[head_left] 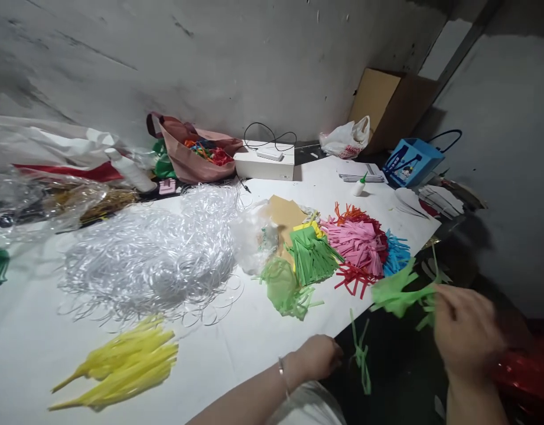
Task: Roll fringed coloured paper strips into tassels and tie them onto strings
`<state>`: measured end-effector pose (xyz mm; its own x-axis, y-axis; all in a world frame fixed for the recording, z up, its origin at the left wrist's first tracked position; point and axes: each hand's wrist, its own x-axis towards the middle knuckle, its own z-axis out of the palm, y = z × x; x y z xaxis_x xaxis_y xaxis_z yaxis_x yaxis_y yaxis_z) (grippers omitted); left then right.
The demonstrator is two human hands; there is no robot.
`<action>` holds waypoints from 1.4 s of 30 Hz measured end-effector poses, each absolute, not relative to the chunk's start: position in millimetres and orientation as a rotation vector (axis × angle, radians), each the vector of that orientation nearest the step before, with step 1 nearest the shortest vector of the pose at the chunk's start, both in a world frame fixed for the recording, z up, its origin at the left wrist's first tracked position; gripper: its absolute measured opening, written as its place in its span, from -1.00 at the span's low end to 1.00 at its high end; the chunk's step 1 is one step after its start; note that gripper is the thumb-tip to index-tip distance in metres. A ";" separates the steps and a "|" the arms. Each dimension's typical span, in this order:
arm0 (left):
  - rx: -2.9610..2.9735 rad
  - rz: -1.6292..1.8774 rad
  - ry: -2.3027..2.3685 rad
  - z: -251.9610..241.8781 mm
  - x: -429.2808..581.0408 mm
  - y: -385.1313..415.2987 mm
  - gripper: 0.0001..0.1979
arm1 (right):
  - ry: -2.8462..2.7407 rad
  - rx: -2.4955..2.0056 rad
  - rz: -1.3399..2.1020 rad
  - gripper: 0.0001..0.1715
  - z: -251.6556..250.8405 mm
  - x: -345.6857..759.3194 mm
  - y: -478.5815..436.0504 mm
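Observation:
My right hand (pixel 464 330) is closed on a bunch of light green fringed paper (pixel 398 293), held in the air just off the table's right edge. My left hand (pixel 319 356) is curled at the table's front edge, and a thin green strip (pixel 361 354) hangs right beside it; whether the fingers grip that strip is hidden. A bracelet sits on my left wrist. Ahead of my hands lie piles of cut paper fringe: green (pixel 311 254), pink (pixel 358 243), red, orange and blue.
A white-covered table (pixel 236 348) carries a big tangle of clear plastic strands (pixel 156 248), yellow paper bundles (pixel 121 363), a glue bottle (pixel 359 185), a white box (pixel 265 162) and a pink bag (pixel 194 156). A blue bag (pixel 411 160) and a cardboard box (pixel 393 103) stand at the back right.

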<state>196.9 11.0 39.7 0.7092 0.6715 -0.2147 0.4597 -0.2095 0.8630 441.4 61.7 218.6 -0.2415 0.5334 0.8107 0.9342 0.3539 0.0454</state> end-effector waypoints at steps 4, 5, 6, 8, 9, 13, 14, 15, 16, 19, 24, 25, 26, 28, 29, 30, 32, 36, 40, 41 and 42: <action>1.447 0.711 1.424 86.3 112.8 -1.5 -0.72 | -2.388 -1.057 -0.267 -0.71 197.2 362.0 34.1; 1.346 0.820 1.474 100.2 95.7 -4.2 -0.70 | -2.461 -0.994 -0.187 -0.66 192.2 342.4 28.3; 1.277 0.879 1.456 113.7 82.4 -6.6 -0.67 | -2.517 -0.931 -0.124 -0.62 188.3 323.8 23.0; 1.186 0.887 1.325 136.4 67.1 -11.1 -0.63 | -2.572 -0.817 -0.037 -0.61 184.4 290.9 14.2; 1.141 0.859 1.240 144.9 64.1 -13.3 -0.62 | -2.579 -0.774 -0.012 -0.62 184.3 277.3 10.8; 0.874 0.824 1.005 159.0 59.9 -23.5 -0.63 | -2.535 -0.714 0.044 -0.71 188.0 242.7 2.6; 0.818 0.839 0.980 159.2 57.4 -26.4 -0.63 | -2.520 -0.715 0.066 -0.73 188.3 238.0 1.2; 0.779 0.853 0.965 158.9 54.0 -29.5 -0.64 | -2.501 -0.715 0.094 -0.74 188.0 234.2 -0.2; 0.756 0.861 0.960 158.5 50.2 -32.7 -0.64 | -2.480 -0.716 0.127 -0.76 187.3 230.9 -1.7; 0.743 0.866 0.986 158.0 40.1 -41.3 -0.63 | -2.401 -0.728 0.284 -0.82 184.7 223.6 -6.6; 0.856 0.854 1.066 164.1 38.6 -47.8 -0.62 | -2.262 -0.757 0.592 -0.81 186.1 220.8 -9.8; 0.885 0.856 1.091 165.9 39.9 -47.9 -0.63 | -2.239 -0.766 0.626 -0.81 186.9 221.3 -9.2; 0.915 0.866 1.117 167.5 41.5 -47.7 -0.63 | -2.215 -0.783 0.652 -0.81 187.6 221.9 -8.4; 0.960 0.914 1.171 169.5 45.5 -46.3 -0.66 | -2.150 -0.832 0.692 -0.81 187.9 222.1 -6.8; 0.966 0.955 1.192 169.5 48.0 -45.2 -0.67 | -2.106 -0.859 0.716 -0.82 187.2 221.5 -6.1; 0.957 1.007 1.205 168.5 50.8 -43.8 -0.68 | -2.055 -0.883 0.743 -0.82 185.9 220.4 -5.5; 0.896 1.131 1.210 164.0 57.4 -40.3 -0.70 | -1.962 -0.909 0.791 -0.81 181.5 217.1 -4.3; 0.726 1.311 1.164 151.3 69.5 -31.0 -0.73 | -1.890 -0.907 0.806 -0.77 170.7 210.9 1.5; 0.601 1.278 1.170 147.3 71.6 -19.0 -0.69 | -1.873 -0.923 0.795 -0.76 164.2 210.3 14.9; 0.592 1.247 1.177 147.5 70.0 -15.5 -0.68 | -1.897 -0.919 0.786 -0.75 162.6 210.8 18.8; 0.601 1.218 1.187 147.5 67.8 -11.9 -0.67 | -1.937 -0.906 0.768 -0.73 160.6 211.5 22.5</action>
<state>67.8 -11.9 147.5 -0.0941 0.9269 -0.3634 -0.3873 0.3022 0.8710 211.5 22.5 160.6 -0.3836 0.8176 0.4295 0.3009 0.5504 -0.7788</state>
